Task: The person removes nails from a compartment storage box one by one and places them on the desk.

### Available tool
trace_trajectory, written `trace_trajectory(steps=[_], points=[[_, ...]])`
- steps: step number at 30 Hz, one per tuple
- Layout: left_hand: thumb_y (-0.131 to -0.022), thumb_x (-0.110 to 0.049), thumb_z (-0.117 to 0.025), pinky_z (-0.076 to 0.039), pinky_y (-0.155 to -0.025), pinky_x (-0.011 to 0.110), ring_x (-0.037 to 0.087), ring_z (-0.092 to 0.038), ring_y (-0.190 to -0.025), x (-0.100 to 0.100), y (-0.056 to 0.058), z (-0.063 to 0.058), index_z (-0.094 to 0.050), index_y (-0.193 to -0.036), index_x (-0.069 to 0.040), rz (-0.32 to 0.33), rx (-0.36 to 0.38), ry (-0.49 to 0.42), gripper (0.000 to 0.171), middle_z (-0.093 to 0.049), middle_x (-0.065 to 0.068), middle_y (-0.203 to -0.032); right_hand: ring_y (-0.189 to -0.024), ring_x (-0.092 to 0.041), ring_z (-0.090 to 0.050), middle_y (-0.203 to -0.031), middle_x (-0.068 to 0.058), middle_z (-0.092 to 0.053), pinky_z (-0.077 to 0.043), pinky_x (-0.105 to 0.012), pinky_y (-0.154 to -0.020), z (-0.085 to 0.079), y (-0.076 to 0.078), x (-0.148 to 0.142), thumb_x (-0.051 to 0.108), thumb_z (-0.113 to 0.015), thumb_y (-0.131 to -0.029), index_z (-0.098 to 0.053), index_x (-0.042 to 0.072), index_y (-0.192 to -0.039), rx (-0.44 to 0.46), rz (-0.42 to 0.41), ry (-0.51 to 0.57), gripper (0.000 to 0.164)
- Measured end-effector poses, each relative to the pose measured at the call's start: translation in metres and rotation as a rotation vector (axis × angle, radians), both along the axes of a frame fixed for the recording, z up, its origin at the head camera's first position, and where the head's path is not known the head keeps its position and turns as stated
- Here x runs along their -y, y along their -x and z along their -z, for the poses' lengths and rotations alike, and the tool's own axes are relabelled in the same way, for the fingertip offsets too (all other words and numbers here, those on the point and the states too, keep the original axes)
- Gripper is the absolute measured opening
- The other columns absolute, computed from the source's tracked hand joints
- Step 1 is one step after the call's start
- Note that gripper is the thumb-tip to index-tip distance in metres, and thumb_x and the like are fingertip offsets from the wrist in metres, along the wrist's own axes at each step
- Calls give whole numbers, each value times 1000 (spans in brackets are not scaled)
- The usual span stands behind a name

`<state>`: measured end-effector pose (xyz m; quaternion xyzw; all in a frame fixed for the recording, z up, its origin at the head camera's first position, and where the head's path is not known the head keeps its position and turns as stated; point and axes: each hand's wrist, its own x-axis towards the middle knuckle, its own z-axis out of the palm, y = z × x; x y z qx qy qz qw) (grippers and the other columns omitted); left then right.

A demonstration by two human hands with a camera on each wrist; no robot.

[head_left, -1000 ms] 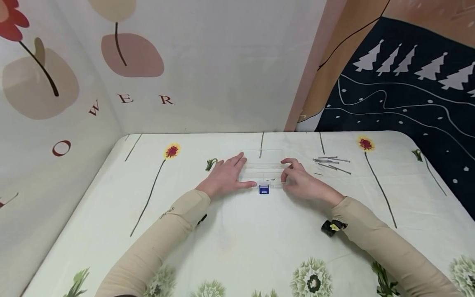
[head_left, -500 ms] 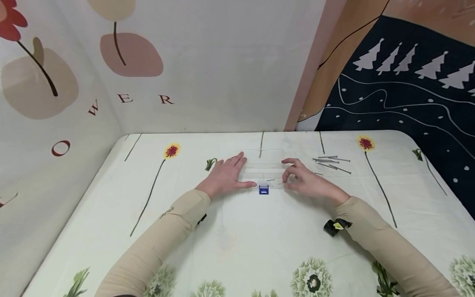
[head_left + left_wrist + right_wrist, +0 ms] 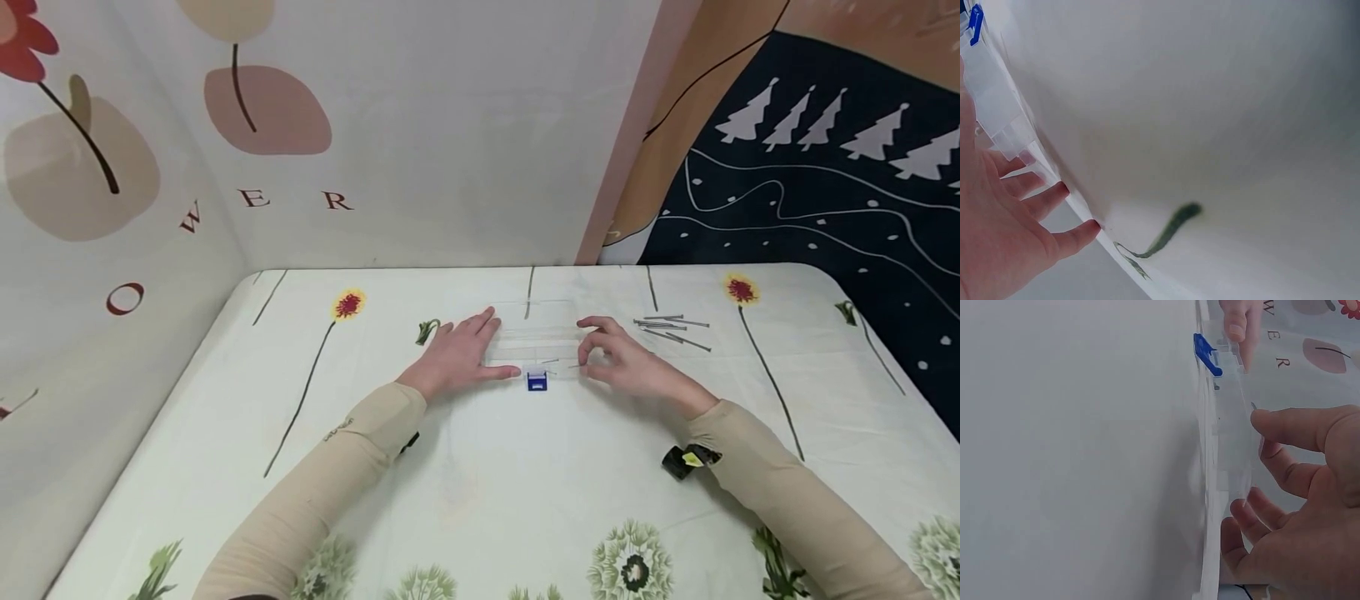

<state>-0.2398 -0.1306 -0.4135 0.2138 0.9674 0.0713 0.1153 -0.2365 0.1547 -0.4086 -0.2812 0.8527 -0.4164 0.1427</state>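
A clear plastic box (image 3: pixel 534 346) with a blue clasp (image 3: pixel 537 381) lies open on the table. My left hand (image 3: pixel 462 352) rests at its left side, fingers and thumb spread and mostly straight, the thumb reaching toward the clasp. In the left wrist view the left hand (image 3: pixel 1013 219) lies against the clear plastic. My right hand (image 3: pixel 626 362) is over the box's right end, thumb and index finger pinching a thin nail; its tip shows by the thumb in the right wrist view, where the right hand (image 3: pixel 1310 481) has its other fingers curled by the box. A few small nails (image 3: pixel 551 361) lie inside the box near the clasp.
Several loose nails (image 3: pixel 671 327) lie on the tablecloth (image 3: pixel 480 475) right of the box. A printed curtain (image 3: pixel 450 167) hangs behind the table's back edge. A dark cloth with white trees (image 3: pixel 817 200) is at the right.
My right hand has drawn slightly to the right, and now covers the small nail that lay beside it on the cloth. The left hand stays in place.
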Motion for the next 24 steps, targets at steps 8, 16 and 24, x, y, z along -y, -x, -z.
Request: trace_trajectory(steps=[8,16,24], points=[[-85,-74,-47,-20,-110,56,28,-23,-142,0,-1,0,-24,-154,-7,-2,-4,8,98,-13,8,-160,-132,-40,-30,-144,-19,-31,-32,-60,-101,-5,0,-15,4,-62,-92,-60,7,-88,32,67,-9,6],[-85,-74,-47,-20,-111,56,28,-23,-143,0,-1,-1,-24,-153,-7,6,-3,-7,98,-13,9,-160,-130,-43,-30,-142,-22,-32,-30,-63,-101,-10,-1,-34,4,-61,-93,-59,4,-88,49,106,-9,5],[-85,-75,-47,-21,-110,56,27,-23,-142,0,0,1,-25,-153,-8,0,-9,-4,98,-14,8,-160,-126,-45,-34,-137,-26,-37,-31,-62,-100,-10,0,-49,2,-62,-92,-60,-2,-91,23,146,-10,5]])
